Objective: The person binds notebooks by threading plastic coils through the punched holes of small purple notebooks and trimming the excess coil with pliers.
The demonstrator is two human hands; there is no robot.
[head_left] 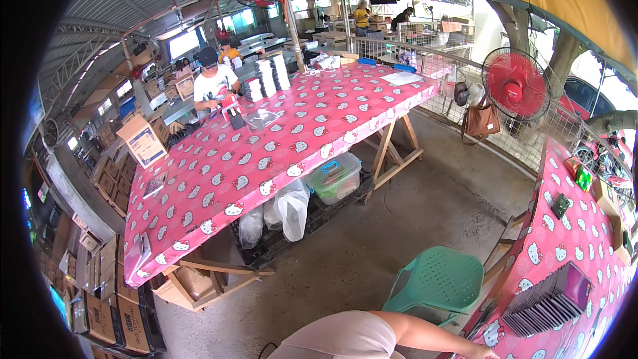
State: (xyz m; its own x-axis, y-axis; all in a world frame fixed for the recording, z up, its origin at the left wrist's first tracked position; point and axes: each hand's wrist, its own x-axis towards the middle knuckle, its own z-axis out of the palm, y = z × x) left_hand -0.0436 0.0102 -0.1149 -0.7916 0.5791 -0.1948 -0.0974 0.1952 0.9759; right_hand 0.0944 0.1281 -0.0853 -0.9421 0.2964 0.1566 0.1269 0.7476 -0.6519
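Stacks (267, 76) stand on the far bench (266, 159), then a chair (442, 282). One of the hands (484, 352) is by the right bench (565, 252), the other out of sight; I can't tell their grip. Dark books (543, 311) lie nearby, farther right.

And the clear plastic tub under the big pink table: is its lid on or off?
On. The green-edged lid lies across the top of the clear plastic tub.
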